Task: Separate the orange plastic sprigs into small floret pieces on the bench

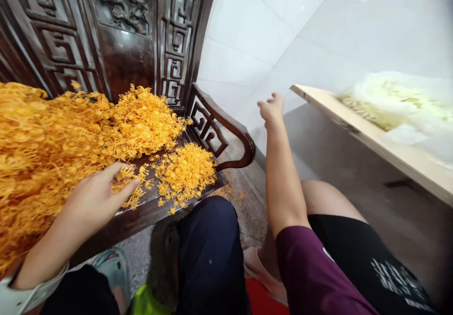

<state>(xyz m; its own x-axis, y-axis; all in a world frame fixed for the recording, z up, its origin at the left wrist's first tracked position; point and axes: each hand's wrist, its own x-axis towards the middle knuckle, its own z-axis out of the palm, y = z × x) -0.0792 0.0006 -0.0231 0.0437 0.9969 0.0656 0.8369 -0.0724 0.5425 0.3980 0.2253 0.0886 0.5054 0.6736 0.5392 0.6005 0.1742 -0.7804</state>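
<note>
A big heap of small orange plastic pieces (53, 140) covers the seat of a dark carved wooden bench (219, 131). My left hand (97, 197) rests on the heap's near edge, its fingers curled into the orange pieces (132, 183). A smaller orange pile (186, 171) lies to the right of it. My right hand (272, 109) is stretched out in the air past the bench's armrest, fingers loosely spread, holding nothing, short of a wooden board (371, 138).
The wooden board at the right carries a blurred pale yellow-white heap (403, 105). White tiled walls (255, 27) stand behind. My knees, in dark cloth (208, 253) and black shorts (361, 263), fill the bottom. Green and red things lie on the floor below.
</note>
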